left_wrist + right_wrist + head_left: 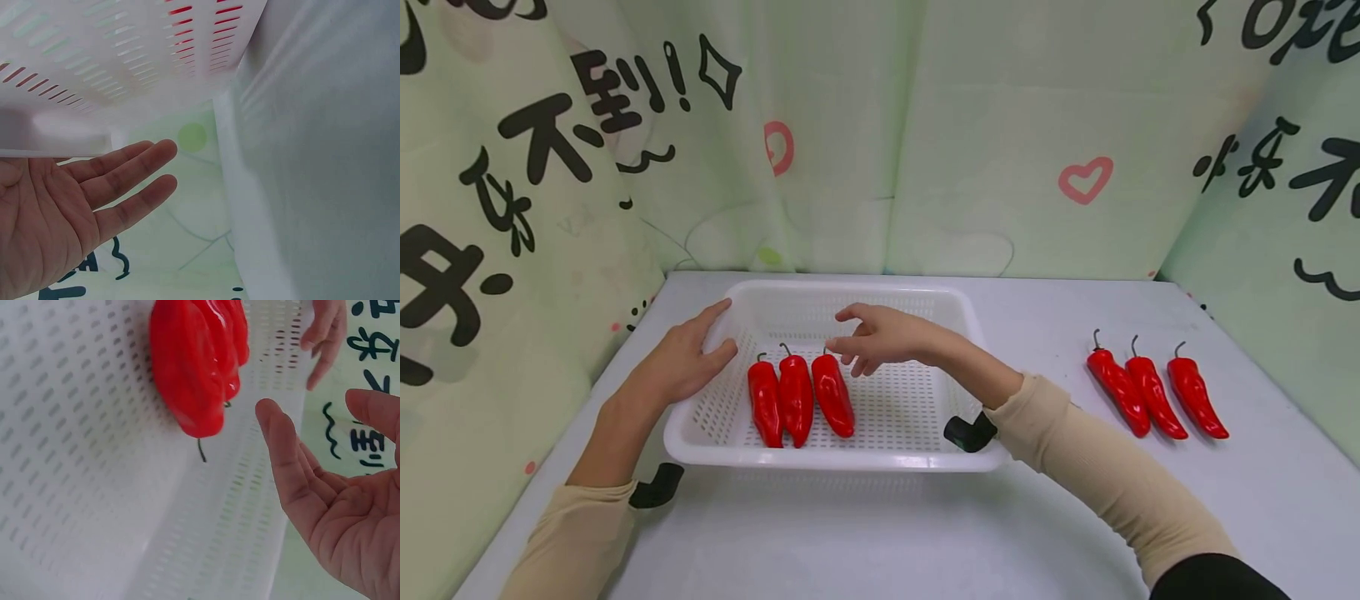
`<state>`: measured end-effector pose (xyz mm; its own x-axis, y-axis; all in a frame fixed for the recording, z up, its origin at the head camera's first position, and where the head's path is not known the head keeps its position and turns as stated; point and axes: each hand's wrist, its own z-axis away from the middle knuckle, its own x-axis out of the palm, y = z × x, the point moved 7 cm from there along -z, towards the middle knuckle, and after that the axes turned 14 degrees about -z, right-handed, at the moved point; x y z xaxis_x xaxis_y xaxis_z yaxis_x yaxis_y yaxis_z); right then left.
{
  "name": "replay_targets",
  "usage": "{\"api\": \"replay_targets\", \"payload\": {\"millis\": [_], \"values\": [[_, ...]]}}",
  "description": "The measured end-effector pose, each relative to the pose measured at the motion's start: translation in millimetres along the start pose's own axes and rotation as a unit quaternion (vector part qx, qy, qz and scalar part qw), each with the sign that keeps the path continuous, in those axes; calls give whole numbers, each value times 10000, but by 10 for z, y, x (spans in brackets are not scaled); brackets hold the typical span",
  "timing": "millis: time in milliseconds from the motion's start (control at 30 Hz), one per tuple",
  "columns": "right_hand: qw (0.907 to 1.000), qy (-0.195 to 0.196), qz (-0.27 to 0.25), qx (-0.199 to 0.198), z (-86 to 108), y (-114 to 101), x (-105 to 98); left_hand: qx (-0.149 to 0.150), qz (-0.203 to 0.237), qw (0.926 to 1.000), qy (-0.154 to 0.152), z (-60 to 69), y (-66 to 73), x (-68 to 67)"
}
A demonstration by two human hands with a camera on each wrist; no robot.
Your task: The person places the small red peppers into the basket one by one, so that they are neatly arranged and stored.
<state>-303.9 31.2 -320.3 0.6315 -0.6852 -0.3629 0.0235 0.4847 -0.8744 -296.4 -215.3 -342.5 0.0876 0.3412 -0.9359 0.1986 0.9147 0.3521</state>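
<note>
Three red chili peppers (796,400) with green stems lie side by side in a white perforated plastic basket (910,458). My right hand (887,337) hovers over the basket beside the rightmost of these peppers, its fingers apart and holding nothing. In the right wrist view a gap shows between that hand (337,500) and the nearest pepper (190,375). At the basket's left side is my left hand (688,358), thumb and fingers spread along the rim. The left wrist view shows its fingers (134,206) extended outside the basket wall.
Three more red peppers (1156,396) lie on the white table (880,533) to the right of the basket. A pale green curtain (1000,167) with black lettering encloses the table at the back and sides. Black straps (655,486) sit at the wrists.
</note>
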Motion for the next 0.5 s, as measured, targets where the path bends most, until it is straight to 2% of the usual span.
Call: {"api": "replay_targets", "payload": {"millis": [233, 500], "values": [[9967, 453, 28, -672, 136, -181, -156, -18, 8, 10000, -24, -1, 1, 4], [9899, 755, -428, -1122, 320, -362, -315, 137, -79, 9998, 101, -14, -3, -13]]}}
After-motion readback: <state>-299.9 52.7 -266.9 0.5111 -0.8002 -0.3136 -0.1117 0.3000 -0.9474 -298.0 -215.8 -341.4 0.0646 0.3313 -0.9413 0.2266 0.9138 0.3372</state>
